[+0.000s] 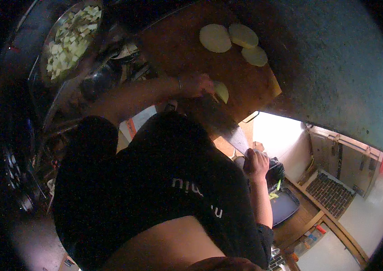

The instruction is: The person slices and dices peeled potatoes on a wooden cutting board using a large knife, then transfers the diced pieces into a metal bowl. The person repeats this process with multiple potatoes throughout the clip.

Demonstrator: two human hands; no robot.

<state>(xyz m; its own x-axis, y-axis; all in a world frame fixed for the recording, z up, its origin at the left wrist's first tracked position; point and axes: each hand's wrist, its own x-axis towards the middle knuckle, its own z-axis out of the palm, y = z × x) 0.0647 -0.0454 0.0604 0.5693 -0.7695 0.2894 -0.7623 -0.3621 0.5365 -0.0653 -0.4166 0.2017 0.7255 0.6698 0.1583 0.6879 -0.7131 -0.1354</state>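
My left hand (pixel 204 85) rests on a brown cutting board (pixel 178 44), its fingertips against a pale green-edged vegetable piece (pixel 221 92). To the lower right, my right hand (pixel 257 164) is closed around the handle of a large knife (pixel 238 137). Its broad blade slants up and left to the board beside my left fingers; the blade's far part is in shadow. Several pale round vegetable slices (pixel 215 38) lie near the board's far right. At the upper left, a metal bowl (pixel 55 26) holds many diced pale pieces (pixel 73 45).
A grey-green surface (pixel 333 61) extends right of the board. Dark cluttered utensils (pixel 100 79) lie between bowl and board. Low on the right, a dark tray (pixel 284 206) with green scraps and a black bag (pixel 275 174) sit near my right forearm. The board's corner (pixel 275 90) projects over the gap.
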